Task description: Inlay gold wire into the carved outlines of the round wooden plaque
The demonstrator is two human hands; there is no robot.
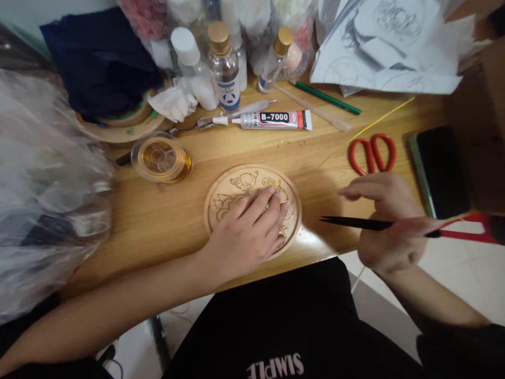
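My left hand (246,229) lies palm down on a round wooden plaque (206,210), fingers stretched out over its middle and lower right. Gold wire outlines of flowers and leaves (244,181) decorate the plaque; part of the pattern is hidden under my fingers. To the right, just above the table's front edge, my right hand (394,226) is closed around black and red tweezers (351,223). Their dark tips point left toward the plaque, apart from it. The index finger of that hand stretches out to the left.
Red-handled scissors (372,152) and a phone (442,171) lie at right. A spool of gold wire (161,158) stands left of the plaque. Behind are a B-7000 glue tube (274,120), a green pencil (327,97), bottles (224,68) and drawn sheets (386,47). Plastic bags (51,195) crowd the left.
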